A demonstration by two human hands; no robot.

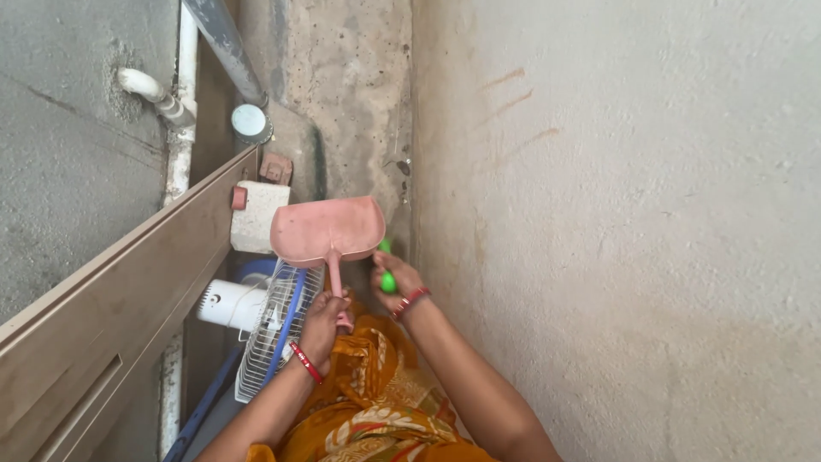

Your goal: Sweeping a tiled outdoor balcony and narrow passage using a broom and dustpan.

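My left hand (pixel 322 326) grips the handle of a pink plastic dustpan (pixel 327 229), held up with its scoop facing away from me over a narrow gap between walls. My right hand (pixel 395 278) is closed around a bright green handle (pixel 387 275) just right of the dustpan; the rest of that tool is hidden behind the pan and my hand. Both wrists wear red bangles. Orange patterned cloth (pixel 376 402) covers my lap below the hands.
A white and blue table fan (pixel 265 329) lies on its side to the left of my hands. A wooden door (pixel 128 291) slants along the left. Pipes (pixel 224 51) run down the concrete wall, and a plastered wall (pixel 633 222) fills the right side.
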